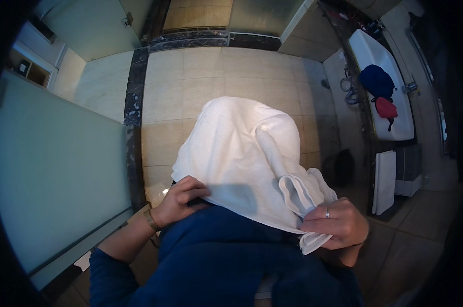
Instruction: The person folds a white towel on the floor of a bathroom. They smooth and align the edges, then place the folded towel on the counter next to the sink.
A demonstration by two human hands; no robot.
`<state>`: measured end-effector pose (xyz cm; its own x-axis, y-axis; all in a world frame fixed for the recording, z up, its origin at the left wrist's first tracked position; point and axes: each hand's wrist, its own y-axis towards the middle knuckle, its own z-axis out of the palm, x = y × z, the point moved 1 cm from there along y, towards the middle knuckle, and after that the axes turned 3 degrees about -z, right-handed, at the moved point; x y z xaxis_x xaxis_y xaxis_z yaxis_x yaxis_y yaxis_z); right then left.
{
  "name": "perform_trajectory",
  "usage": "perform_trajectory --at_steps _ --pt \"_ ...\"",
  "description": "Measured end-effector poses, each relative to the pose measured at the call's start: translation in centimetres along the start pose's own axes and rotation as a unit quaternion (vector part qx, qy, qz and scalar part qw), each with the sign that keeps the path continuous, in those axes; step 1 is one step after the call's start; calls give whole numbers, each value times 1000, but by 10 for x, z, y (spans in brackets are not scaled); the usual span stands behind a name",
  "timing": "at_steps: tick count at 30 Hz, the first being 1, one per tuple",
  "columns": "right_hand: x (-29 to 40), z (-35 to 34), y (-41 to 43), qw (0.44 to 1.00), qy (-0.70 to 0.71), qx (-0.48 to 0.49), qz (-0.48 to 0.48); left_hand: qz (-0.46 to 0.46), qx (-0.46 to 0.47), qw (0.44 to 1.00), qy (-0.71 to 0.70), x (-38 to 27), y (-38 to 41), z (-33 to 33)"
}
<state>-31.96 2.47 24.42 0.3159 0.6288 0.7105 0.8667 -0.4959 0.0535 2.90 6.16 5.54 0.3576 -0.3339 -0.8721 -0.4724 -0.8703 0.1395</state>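
A large white towel (231, 153) hangs in folds over the front of my lower body, from my waist outward. At its left upper corner my left hand (183, 195) has curled fingers on the towel's edge, close against my blue shirt (216, 253). My right hand (339, 224) grips a bunched part of the towel at my right side, with a loop of cloth standing out above the fingers. A ring is on that hand, and a band circles my left wrist. My legs are hidden under the towel.
To the right, a white washbasin (402, 124) with a tap (410, 87) holds a dark blue cloth item (377, 81) and a red one (386, 108). A folded white towel (384, 180) hangs below. A frosted glass panel (62, 172) stands close on my left, above a dark stone sill (134, 96).
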Motion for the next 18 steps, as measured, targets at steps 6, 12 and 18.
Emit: perform_trajectory --at_steps 6,12,18 --pt "2 -1 -1 1000 -11 -7 -1 91 -19 986 139 3 -1 -3" --pt "-2 8 0 1000 11 -6 -11 -213 -56 975 -41 -2 -20 1" --pt "-2 15 11 999 26 27 -26 -391 0 912 -121 46 -24 18"
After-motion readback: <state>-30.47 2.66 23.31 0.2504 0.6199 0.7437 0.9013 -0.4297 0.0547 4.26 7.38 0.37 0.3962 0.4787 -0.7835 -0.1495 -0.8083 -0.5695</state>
